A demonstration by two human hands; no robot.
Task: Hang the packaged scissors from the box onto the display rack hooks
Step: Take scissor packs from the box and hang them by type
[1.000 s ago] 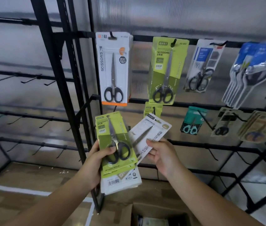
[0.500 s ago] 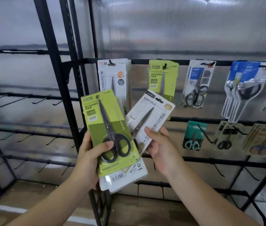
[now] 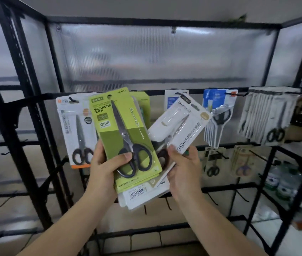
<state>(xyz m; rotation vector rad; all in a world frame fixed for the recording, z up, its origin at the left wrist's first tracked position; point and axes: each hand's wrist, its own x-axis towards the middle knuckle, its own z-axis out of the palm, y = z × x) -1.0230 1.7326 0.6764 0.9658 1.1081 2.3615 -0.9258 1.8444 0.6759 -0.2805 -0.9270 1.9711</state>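
The left hand (image 3: 105, 167) is gripping a stack topped by the green scissors pack (image 3: 122, 137). The right hand (image 3: 181, 169) is pinching the white scissors pack (image 3: 181, 124) before the display rack (image 3: 17, 115).

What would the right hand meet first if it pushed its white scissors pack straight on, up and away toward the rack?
Probably the white-and-blue scissors pack hanging from the black top rail. The right hand tilts its white scissors pack toward it, though one view leaves depth uncertain.
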